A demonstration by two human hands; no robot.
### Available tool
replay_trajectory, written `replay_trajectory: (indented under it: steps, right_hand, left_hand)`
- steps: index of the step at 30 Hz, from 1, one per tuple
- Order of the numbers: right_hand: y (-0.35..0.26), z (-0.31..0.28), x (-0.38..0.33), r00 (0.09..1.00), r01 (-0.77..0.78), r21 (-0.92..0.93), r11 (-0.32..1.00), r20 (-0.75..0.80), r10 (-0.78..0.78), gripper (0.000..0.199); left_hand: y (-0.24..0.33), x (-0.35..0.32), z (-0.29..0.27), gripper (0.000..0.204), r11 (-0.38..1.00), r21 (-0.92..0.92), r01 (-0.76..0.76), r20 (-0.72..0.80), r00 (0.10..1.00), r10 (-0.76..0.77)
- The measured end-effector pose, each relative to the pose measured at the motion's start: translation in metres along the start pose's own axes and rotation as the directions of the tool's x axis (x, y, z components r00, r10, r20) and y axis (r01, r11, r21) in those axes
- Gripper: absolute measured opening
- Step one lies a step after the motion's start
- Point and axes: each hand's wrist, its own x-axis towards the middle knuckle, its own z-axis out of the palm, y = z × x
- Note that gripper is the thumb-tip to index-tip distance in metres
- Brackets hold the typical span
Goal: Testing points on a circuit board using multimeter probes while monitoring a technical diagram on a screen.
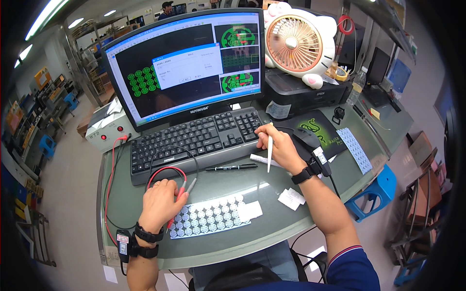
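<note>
My left hand (161, 202) is closed around a red test probe (181, 193), whose tip points down at the left end of a panel of round circuit boards (208, 219). A grey-ended probe (192, 185) on a black lead lies close to its fingers. A white paper slip (250, 211) covers the panel's right end. My right hand (282, 148) grips a slim white pointed stick (270, 157), with its fingertips at the right end of the black keyboard (194, 137). Whether they press a key, I cannot tell.
Behind the keyboard stands a monitor (194, 103) showing a dialog box. A black marker (232, 167) and paper labels (291, 198) lie on the glass-topped desk. To the right are a mouse pad (332, 133), another panel (354, 150), a printer (306, 94) and a fan (293, 43).
</note>
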Motion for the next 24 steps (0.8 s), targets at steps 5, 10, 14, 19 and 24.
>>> replay_trajectory:
  steps: [5, 10, 14, 19, 24]
  right_hand:
    - [-0.003, 0.003, 0.003, 0.999, 0.006, -0.012, 1.000, 0.036, -0.006, 0.014]
    - [0.004, 0.002, 0.002, 0.997, -0.003, -0.030, 1.000, 0.071, 0.006, 0.016]
    - [0.004, 0.000, 0.001, 0.998, -0.009, -0.027, 1.000, 0.061, 0.010, 0.015]
    - [0.000, -0.001, 0.001, 0.994, -0.084, 0.019, 0.996, 0.070, 0.082, 0.015]
    - [0.007, -0.009, 0.011, 0.991, -0.006, 0.091, 0.996, -0.130, 0.017, 0.019]
  left_hand:
    - [0.001, -0.002, 0.001, 0.027, 0.993, -0.008, -0.122, -0.044, 0.992, 0.121]
    - [-0.002, -0.001, -0.006, 0.024, 0.988, -0.143, -0.054, -0.028, 0.998, 0.050]
    - [-0.007, -0.001, -0.009, 0.024, 0.760, -0.647, 0.057, -0.023, 0.995, -0.094]
    - [-0.008, 0.002, -0.012, 0.021, -0.037, -0.999, 0.030, 0.037, 0.979, -0.202]
    - [-0.015, 0.002, -0.011, 0.020, -0.636, -0.768, -0.078, 0.075, 0.975, -0.210]
